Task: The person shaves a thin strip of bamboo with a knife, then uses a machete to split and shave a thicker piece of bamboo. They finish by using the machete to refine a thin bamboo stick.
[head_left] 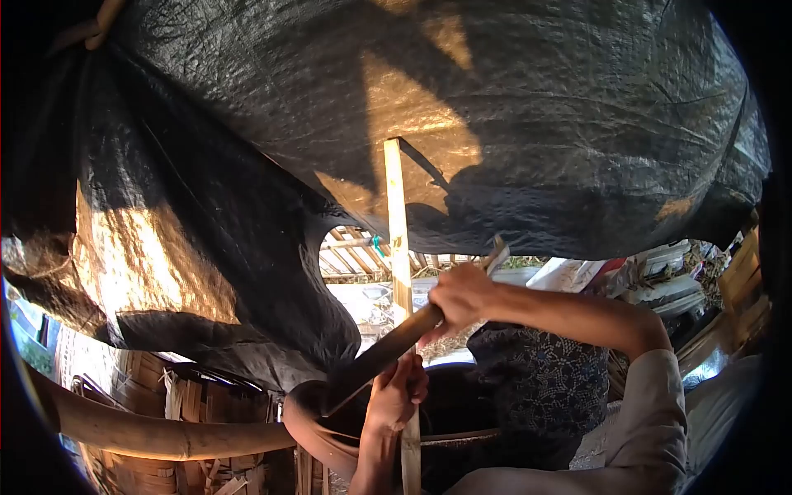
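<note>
My left hand [396, 394] is closed round a pale, flat wooden strip [398, 239], which stands nearly upright and reaches up before the dark sheet. Higher and to the right, my right hand [462, 299] grips the handle of a long, dark, broad-bladed knife [384, 351]. The blade slants down to the left, just above my left hand, and crosses the strip. Whether its edge touches the wood, I cannot tell. Part of the handle sticks out above my right fist.
A large dark plastic sheet [561, 124] hangs ahead and at the left. A thick bamboo pole [181, 437] runs across the lower left, with woven baskets [144, 384] behind it. Below my hands is a round-rimmed container [326, 445]. Wood pieces [742, 276] lie at the right.
</note>
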Demonstrator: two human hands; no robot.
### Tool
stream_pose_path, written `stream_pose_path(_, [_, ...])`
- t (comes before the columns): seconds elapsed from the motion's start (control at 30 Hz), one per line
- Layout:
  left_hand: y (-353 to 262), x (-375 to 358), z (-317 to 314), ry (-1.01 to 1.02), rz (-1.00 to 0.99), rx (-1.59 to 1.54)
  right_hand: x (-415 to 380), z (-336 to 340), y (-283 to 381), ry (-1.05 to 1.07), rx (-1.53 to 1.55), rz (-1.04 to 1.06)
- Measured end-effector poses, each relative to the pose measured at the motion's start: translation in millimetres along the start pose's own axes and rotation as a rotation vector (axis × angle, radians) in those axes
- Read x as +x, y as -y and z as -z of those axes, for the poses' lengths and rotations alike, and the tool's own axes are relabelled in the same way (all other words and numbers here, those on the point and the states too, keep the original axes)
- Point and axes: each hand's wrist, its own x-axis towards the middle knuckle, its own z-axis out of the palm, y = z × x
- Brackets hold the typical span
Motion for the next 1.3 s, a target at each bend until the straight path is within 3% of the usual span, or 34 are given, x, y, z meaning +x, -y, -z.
stream_pose_path(0.03, [-2.9, 1.0, 1.7, -0.006, 0.009, -0.008, 7.2, 8.9, -14.2, -0.079, -0.098, 0.063])
stream_pose_path(0.1, [-10.1, 0.0, 10.4, -0.035, -0.076, -0.015, 24.7, 25.3, -54.9, -0.052, -0.06, -0.181])
stream_pose_path(0.2, [-14.8, -3.3, 9.0, -0.019, -0.053, -0.019, 20.9, 20.4, -45.8, -0.106, 0.106, -0.322])
stream_pose_path(0.3, [-4.5, 3.1, 7.0, 0.105, -0.009, -0.048, -3.2, 2.7, -9.8, 0.035, 0.215, -0.161])
stream_pose_path(0.37, [0.1, 0.3, 5.4, 0.111, 0.027, -0.045, -10.3, 10.9, 3.2, 0.014, -0.111, 0.031])
stream_pose_path(0.43, [-1.0, -3.5, 0.8, 0.062, 0.021, -0.027, -5.8, 38.4, -3.9, 0.023, -0.115, -0.073])
stream_pose_path(0.5, [-4.5, -6.2, -9.6, 0.029, -0.015, 0.096, 14.1, 60.4, -41.6, -0.04, 0.073, -0.387])
stream_pose_path(0.57, [-7.4, 4.0, -4.1, 0.097, -0.045, 0.019, 22.9, 38.2, -41.2, -0.241, -0.186, -0.32])
stream_pose_path(0.6, [-3.9, 2.7, 3.1, 0.072, -0.029, 0.066, 20.1, 33.3, -38.5, -0.27, -0.066, -0.273])
stream_pose_path(0.63, [-1.6, 4.8, 8.5, 0.095, -0.01, 0.002, 19.9, 23.7, -30.9, -0.244, -0.146, -0.25])
stream_pose_path(0.7, [-3.4, 4.3, 3.8, 0.049, -0.009, 0.012, 3.1, 50.0, 8.4, 0.082, -0.134, -0.197])
stream_pose_path(0.77, [1.3, 5.4, 2.6, 0.064, 0.022, -0.029, -8.6, 34.6, 20.7, 0.043, -0.138, -0.009])
stream_pose_path(0.87, [4.4, -2.9, -1.3, 0.088, 0.06, -0.026, -4.8, 32.4, -1.3, -0.093, -0.226, 0.032])
stream_pose_path(0.9, [5.1, -6.0, -3.0, 0.103, 0.056, 0.002, 4.2, 36.4, -22.6, -0.342, -0.317, -0.103])
stream_pose_path(0.93, [8.8, -7.6, -1.9, 0.128, 0.075, 0.004, 14.0, 68.4, -38.0, -0.176, -0.096, -0.458])
stream_pose_path(0.97, [13.8, -10.0, -2.7, 0.131, 0.077, 0.002, 29.4, 73.0, -63.4, -0.222, 0.019, -0.692])
stream_pose_path(1.03, [10.7, -6.8, 0.2, 0.158, 0.145, -0.001, 35.2, 63.0, -97.4, -0.423, 0.125, -0.7])
stream_pose_path(1.1, [-0.9, -4.5, 1.2, 0.109, 0.08, -0.016, 22.5, 75.7, -72.8, -0.117, 0.238, -0.694])
stream_pose_path(1.13, [-6.1, -1.5, 1.5, 0.116, 0.079, -0.025, 17.1, 69.7, -57.5, -0.114, 0.141, -0.725])
stream_pose_path(1.2, [-10.0, 2.2, 1.0, 0.109, 0.064, -0.016, 8.4, 53.0, -47.9, 0.087, 0.171, -0.537])
stream_pose_path(1.23, [-8.2, 4.8, 3.3, 0.105, 0.061, -0.022, 1.2, 41.3, -44.7, 0.002, 0.166, -0.418])
stream_pose_path(1.3, [-1.9, 6.6, 10.3, 0.088, 0.105, -0.04, -5.5, 35.9, -25.8, -0.01, 0.163, -0.375])
